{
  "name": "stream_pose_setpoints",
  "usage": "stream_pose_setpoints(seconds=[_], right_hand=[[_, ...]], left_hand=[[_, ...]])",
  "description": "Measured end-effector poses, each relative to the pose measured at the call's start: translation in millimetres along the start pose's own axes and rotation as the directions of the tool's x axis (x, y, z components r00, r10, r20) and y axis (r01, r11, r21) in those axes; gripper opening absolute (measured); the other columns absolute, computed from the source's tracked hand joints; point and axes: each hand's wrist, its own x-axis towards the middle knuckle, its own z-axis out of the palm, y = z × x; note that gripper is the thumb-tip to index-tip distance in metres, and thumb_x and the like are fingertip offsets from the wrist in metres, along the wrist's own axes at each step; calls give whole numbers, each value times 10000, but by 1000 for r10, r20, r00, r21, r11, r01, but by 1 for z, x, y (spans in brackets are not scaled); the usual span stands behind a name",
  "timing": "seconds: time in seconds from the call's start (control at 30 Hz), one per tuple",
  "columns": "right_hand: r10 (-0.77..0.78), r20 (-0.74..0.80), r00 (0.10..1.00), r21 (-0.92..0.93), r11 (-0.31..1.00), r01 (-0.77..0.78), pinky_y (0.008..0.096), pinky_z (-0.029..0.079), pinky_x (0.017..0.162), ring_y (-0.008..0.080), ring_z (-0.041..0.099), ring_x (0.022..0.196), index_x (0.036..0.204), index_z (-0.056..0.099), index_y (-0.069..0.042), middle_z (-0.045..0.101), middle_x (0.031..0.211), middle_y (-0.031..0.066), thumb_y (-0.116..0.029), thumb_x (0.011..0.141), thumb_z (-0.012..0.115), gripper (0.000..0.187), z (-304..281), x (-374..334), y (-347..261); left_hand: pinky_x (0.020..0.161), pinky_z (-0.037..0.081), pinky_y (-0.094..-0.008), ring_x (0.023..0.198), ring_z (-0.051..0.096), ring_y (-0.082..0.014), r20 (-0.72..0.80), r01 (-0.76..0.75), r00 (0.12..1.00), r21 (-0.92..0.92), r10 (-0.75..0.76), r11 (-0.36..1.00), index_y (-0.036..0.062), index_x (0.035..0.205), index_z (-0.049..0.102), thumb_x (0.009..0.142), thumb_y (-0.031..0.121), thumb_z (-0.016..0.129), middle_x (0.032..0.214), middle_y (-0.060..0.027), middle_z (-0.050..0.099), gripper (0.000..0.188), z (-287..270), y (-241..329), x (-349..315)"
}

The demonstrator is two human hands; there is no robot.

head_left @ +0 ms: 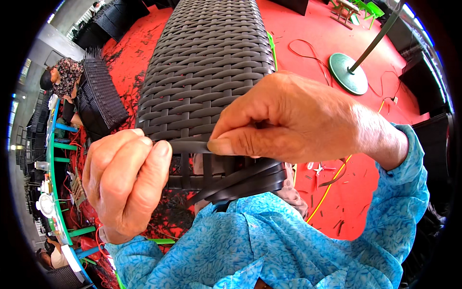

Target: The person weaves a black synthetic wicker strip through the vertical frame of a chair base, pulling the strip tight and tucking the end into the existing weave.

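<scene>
A long dark wicker panel (207,58), woven from flat plastic strips, stretches away in front of me. At its near end, a flat dark strip (185,146) runs crosswise between my two hands. My right hand (288,120) pinches this strip between thumb and forefinger. My left hand (126,178) is closed at the panel's left edge, its fingertips and thumb on the strip's other end. Below the strip, bare upright strands (207,168) show gaps between them. A bundle of loose dark strips (245,180) lies across the near frame, close to my lap.
Pliers (318,173) lie on the red floor (346,192) at right, beside a yellow cable (323,200). A green round stand base (347,73) stands farther right. At left, another person (67,79) is beside a dark woven piece (98,96). Strip scraps litter the floor.
</scene>
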Motion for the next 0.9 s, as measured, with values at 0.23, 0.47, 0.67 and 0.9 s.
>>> stream_pose_setpoints(seconds=[0.23, 0.47, 0.67, 0.9], right_hand=[[276, 100, 956, 208, 934, -291, 216, 310, 444, 22, 438, 520, 673, 599, -38, 543, 596, -29, -215, 804, 597, 220, -16, -13, -7], [406, 142, 903, 172, 888, -426, 237, 297, 430, 40, 397, 487, 577, 499, -13, 475, 541, -17, -98, 715, 500, 162, -20, -20, -5], [407, 126, 905, -20, 913, -408, 249, 310, 432, 38, 416, 484, 595, 531, -13, 471, 515, -23, -113, 746, 529, 181, -17, -6, -12], [283, 113, 952, -189, 947, -259, 262, 345, 449, 50, 442, 473, 652, 573, -17, 497, 507, -15, -189, 794, 611, 226, -12, -6, -10]], left_hand=[[828, 439, -446, 977, 539, -343, 168, 206, 973, -336, -157, 919, 49, 802, 641, 693, 309, 741, 970, -126, 559, 299, 12, 8, 10], [971, 364, -483, 1184, 433, -405, 415, 375, 883, -342, -219, 862, 15, 806, 646, 676, 102, 693, 1183, -177, 523, 164, 20, 13, 22], [1043, 267, -491, 1292, 312, -418, 509, 452, 832, -392, -220, 801, 0, 881, 634, 723, 28, 599, 1335, -202, 419, 165, 19, 14, 20], [1048, 258, -485, 1302, 294, -418, 497, 479, 836, -453, -233, 752, -5, 893, 632, 713, 43, 615, 1338, -198, 417, 186, 23, 10, 15]])
